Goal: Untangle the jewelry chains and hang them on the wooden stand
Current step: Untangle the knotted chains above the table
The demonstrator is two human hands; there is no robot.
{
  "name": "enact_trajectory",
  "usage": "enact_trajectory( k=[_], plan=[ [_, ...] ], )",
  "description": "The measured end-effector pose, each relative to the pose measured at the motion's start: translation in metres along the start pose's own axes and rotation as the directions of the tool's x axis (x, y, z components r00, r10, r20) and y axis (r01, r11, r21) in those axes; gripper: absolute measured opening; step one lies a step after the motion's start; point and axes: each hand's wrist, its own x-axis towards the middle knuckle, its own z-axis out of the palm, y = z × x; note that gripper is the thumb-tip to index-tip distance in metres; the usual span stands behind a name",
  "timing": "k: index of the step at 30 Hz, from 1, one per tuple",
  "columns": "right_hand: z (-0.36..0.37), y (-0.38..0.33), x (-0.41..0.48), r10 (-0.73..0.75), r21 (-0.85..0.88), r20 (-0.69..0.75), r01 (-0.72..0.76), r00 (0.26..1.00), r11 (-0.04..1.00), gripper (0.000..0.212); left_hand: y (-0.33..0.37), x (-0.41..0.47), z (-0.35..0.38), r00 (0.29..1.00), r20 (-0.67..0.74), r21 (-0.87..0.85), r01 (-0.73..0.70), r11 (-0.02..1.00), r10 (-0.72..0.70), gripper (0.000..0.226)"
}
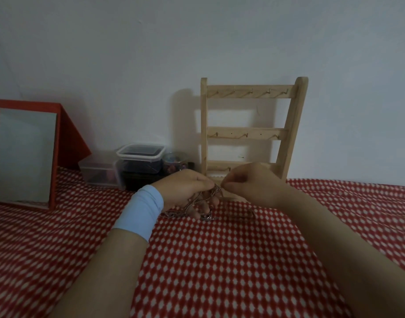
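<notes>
Gripping the tangled chains (211, 193) in the curled left hand (185, 187), pinching one strand with right hand (252, 184) fingertips, near side of the wooden stand (245, 133).

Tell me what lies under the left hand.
Tangled chains drape from the left hand onto the red patterned cloth. How much chain lies inside the palm is hidden.

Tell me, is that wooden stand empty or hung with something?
Empty, as far as shows: the stand has bare upper hooks. The left hand and right hand hold the chains, hiding part of the lowest rail.
</notes>
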Motion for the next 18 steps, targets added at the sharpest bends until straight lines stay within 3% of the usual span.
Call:
enact_trajectory(
  k=[3, 9, 15, 18],
  plan=[
    [0.005, -0.002, 0.0, 0.02, 0.147, 0.023, -0.023, 1.0, 0.989, 0.018, 0.001, 0.0, 0.001, 1.0, -0.016, -0.034, -0.008, 0.999, 0.008, 0.032],
    [0.011, -0.003, 0.0, 0.003, 0.242, -0.09, 0.018, 0.996, 0.97, 0.01, -0.001, 0.0, 0.001, 1.0, -0.01, -0.017, -0.004, 1.0, 0.004, 0.034],
    [0.011, 0.0, 0.001, -0.033, 0.142, -0.166, 0.057, 0.986, 0.988, 0.01, -0.002, 0.0, 0.001, 0.999, -0.031, -0.066, -0.031, 0.997, 0.029, 0.035],
    [0.013, -0.001, -0.001, -0.076, 0.216, -0.147, 0.107, 0.986, 0.971, 0.007, -0.002, 0.0, 0.001, 0.999, -0.031, -0.062, -0.024, 0.998, 0.022, 0.034]
  ],
)
